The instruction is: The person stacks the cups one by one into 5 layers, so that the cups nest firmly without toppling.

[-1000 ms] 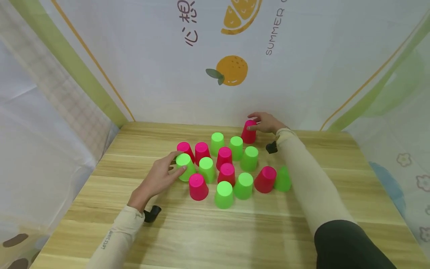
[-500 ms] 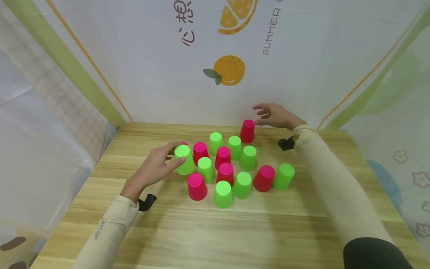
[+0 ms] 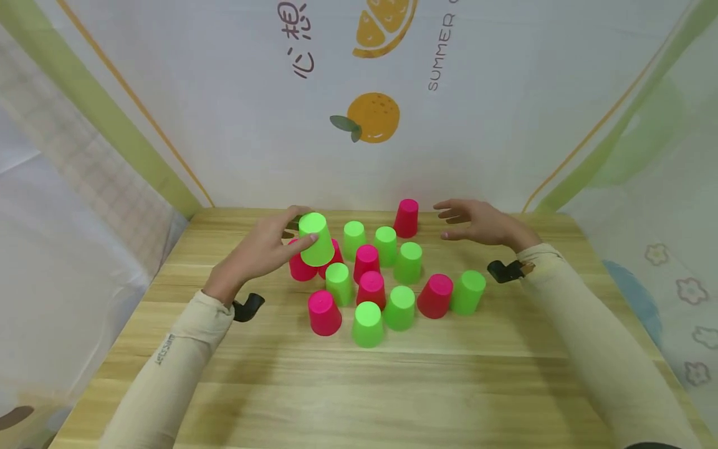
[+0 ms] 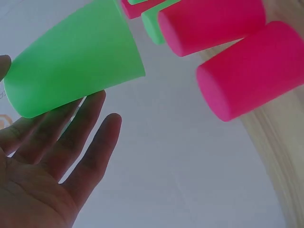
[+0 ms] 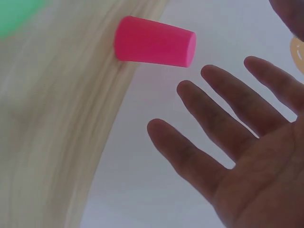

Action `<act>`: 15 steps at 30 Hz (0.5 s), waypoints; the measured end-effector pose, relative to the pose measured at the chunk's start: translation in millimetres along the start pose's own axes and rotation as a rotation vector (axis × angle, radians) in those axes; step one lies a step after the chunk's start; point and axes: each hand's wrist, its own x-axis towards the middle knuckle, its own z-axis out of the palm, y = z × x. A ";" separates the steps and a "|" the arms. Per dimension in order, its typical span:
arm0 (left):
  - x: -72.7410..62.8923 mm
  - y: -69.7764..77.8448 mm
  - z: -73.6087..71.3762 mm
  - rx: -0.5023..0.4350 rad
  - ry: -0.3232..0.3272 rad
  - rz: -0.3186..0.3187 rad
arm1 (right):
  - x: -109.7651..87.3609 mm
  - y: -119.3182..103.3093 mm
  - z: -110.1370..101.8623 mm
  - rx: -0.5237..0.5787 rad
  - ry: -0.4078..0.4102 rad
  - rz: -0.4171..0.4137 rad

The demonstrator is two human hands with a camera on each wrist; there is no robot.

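From the head, the left hand (image 3: 255,249) pinches a green cup (image 3: 317,242) above two pink cups (image 3: 301,265), thumb on the near side and fingers on the far side, probably to keep its wide mouth free below. The right hand (image 3: 485,223), fingers loosely spread, holds nothing and sits beside, but apart from, a lone pink cup (image 3: 406,218) near the back edge. The other cups (image 3: 368,327) stand mouth-down in a loose cluster, likely because the broad rim is steadier. The surface (image 3: 348,393) has a pale wood grain; fruit-printed cloth (image 3: 252,137) hangs behind.

From the left wrist, the held cup looks like smooth, thin plastic, flaring from a rounded base to a clean-cut rim; one finger stands off it.

From the right wrist, the fingers extend with gaps between them, and the lone cup shows matt, tapered sides. A blurred green patch (image 5: 16,14) in the corner may be another cup.
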 end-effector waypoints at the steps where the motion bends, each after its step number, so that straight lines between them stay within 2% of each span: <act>1: 4.0 1.9 -1.2 -0.006 -0.002 0.004 | -4.3 1.6 2.0 0.005 -0.001 -0.006; 6: 26.1 10.8 -1.5 0.002 -0.013 0.024 | -26.1 9.8 14.6 0.034 0.006 -0.030; 15: 68.7 24.0 8.2 -0.023 -0.002 0.054 | -59.9 27.3 37.6 0.098 0.054 -0.079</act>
